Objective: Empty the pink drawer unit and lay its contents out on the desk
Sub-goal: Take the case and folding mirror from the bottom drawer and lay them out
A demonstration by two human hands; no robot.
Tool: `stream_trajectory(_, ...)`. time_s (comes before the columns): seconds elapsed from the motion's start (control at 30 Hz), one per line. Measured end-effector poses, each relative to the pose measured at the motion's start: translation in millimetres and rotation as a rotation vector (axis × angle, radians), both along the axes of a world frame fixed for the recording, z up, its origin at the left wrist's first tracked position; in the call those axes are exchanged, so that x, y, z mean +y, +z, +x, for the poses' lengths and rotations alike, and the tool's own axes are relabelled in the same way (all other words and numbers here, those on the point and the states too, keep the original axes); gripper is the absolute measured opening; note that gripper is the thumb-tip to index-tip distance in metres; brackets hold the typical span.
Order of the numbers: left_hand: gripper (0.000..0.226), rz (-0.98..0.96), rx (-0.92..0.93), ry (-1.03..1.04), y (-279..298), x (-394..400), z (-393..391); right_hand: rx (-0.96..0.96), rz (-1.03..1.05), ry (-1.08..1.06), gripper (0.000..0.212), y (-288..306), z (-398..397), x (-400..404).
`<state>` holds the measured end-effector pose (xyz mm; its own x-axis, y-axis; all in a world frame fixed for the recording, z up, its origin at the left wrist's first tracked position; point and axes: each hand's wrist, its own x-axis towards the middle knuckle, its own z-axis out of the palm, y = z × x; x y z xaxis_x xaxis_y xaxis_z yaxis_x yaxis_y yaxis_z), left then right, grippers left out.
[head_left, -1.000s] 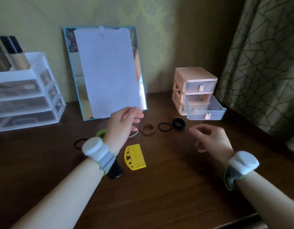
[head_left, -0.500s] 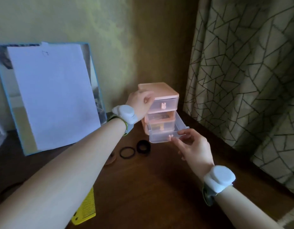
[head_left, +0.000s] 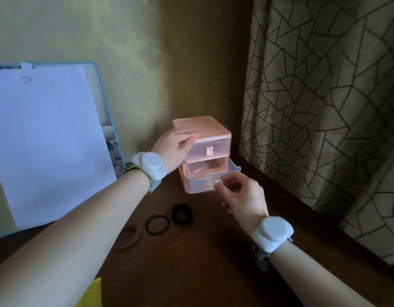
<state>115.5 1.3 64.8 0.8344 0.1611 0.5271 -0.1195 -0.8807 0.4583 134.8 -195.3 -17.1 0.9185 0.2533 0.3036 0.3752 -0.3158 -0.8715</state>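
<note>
The pink drawer unit point(head_left: 205, 138) stands on the dark wooden desk point(head_left: 191, 262), close to the wall and the patterned curtain point(head_left: 324, 107). The left hand point(head_left: 172, 147) grasps its top front corner, fingers curled over the lid and thumb against the side. The right hand point(head_left: 240, 196) pinches the front of the clear lower drawer point(head_left: 211, 178), which sits partly pulled out. On the desk nearby lie a thick black hair tie point(head_left: 182, 214), a thin black hair tie point(head_left: 158, 225) and a brown hair tie point(head_left: 128, 237).
</note>
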Motion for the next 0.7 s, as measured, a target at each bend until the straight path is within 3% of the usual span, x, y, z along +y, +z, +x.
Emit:
stream_trajectory(0.1, 0.030, -0.003, 0.005, 0.004, -1, 3, 1, -0.004, -0.029, 0.017, 0.014, 1, 4, 13)
stream_trajectory(0.3, 0.029, -0.034, -0.023, 0.004, -3, 3, 4, -0.004, -0.142, 0.037, 0.039, 2, 15, 35)
stream_trajectory(0.57, 0.029, -0.085, -0.027, -0.008, -6, 2, 7, -0.005, -0.130, -0.008, 0.033, 4, 20, 36)
stream_trajectory(0.7, 0.029, -0.097, -0.017, -0.021, -6, 4, 5, 0.023, -0.160, -0.046, 0.017, 1, 19, 28)
